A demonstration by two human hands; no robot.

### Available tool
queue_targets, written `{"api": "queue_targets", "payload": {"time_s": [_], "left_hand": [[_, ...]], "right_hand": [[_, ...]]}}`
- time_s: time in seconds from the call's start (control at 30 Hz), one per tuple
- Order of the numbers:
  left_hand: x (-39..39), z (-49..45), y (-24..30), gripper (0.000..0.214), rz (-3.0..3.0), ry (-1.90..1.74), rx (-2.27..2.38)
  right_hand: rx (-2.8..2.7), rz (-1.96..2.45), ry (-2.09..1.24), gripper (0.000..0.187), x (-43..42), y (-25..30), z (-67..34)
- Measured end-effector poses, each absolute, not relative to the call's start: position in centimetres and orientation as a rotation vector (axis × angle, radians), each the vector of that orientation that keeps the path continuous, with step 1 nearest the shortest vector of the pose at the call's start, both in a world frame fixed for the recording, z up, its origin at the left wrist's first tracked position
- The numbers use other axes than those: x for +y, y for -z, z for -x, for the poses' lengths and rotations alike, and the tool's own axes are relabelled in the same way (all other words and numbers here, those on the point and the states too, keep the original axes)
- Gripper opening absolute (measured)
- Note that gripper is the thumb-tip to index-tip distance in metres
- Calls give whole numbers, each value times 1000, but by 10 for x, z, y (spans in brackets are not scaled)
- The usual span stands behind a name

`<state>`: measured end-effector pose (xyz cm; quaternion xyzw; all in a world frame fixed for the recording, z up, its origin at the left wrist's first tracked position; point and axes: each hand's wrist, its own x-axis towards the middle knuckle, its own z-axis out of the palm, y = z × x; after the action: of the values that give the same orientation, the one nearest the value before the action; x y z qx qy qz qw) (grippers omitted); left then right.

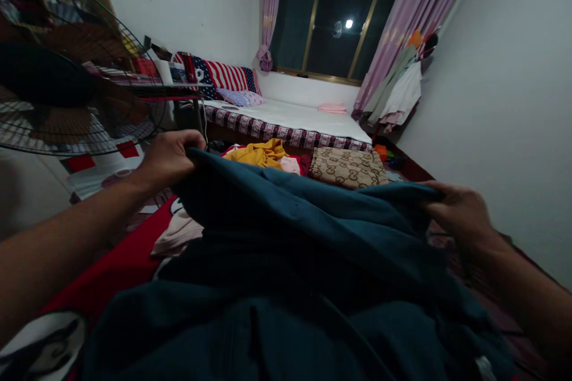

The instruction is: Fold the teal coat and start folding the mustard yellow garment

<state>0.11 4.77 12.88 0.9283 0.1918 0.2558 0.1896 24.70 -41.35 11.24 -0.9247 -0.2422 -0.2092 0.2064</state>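
A dark teal garment (286, 286) fills the lower middle of the head view, its exact kind unclear. My left hand (174, 152) pinches its upper left corner, thumb and fingers closed on the cloth. At the opposite corner, my right hand (460, 208) grips the fabric in the same way. Between the two hands the upper edge is stretched and sags slightly, with folds below it. The lower part of the garment spreads toward me over a red cover (129, 268). Beside it on the left lies a pale pink cloth (179, 233), partly hidden.
A large fan (75, 83) stands close on the left. Beyond the garment are a yellow cloth (259, 153) and a folded brown patterned fabric (348, 166). A bed with a white sheet (290, 113) lies under the window; clothes (402, 92) hang at the right wall.
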Motion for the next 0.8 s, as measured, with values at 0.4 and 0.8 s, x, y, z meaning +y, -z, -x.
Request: {"api": "queue_targets", "payload": {"time_s": [0.4,0.8], "left_hand": [[41,13,-50,34,-3258,-209,115],[5,28,-10,36,-3002,-205,-343]], "right_hand": [[-1191,2708,-407,26,-389,-64,-97],[-1211,2714,-136,28,-392,-42,-118]]}}
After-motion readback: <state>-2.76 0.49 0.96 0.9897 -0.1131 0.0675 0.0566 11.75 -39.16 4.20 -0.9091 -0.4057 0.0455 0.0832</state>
